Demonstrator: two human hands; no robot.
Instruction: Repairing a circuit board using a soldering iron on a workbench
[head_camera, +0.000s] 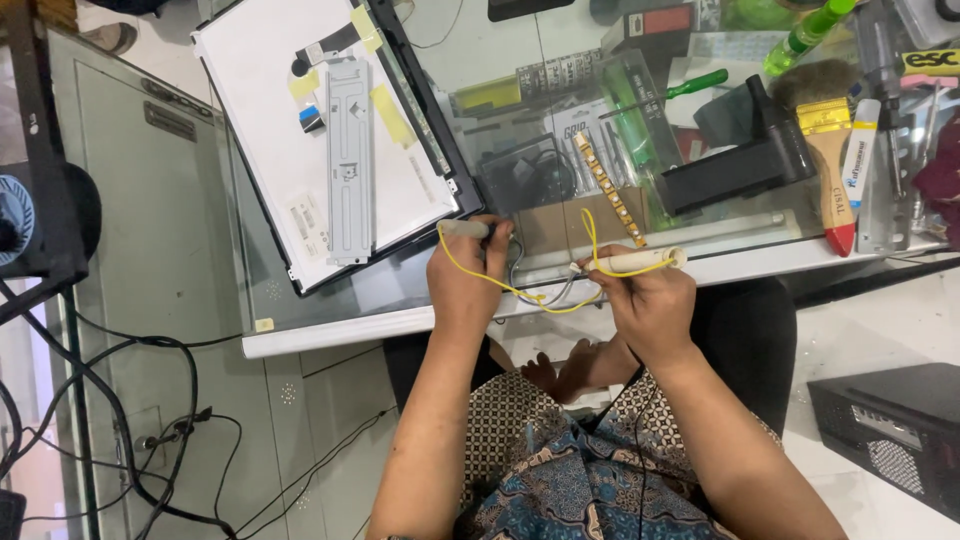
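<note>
panel back (300, 150) at 10 o'clock | paintbrush (830, 160) at 2 | green screwdriver (695, 84) at 1 | black box (890, 430) at 4

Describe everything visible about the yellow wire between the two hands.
The yellow wire is thin, flexible and looks plastic-coated. It sags in a loose curve over the table's front edge, with one end at the grey probe tip held by the left hand. On the other side it loops up and meets the cream pen-like probe held by the right hand.
</note>
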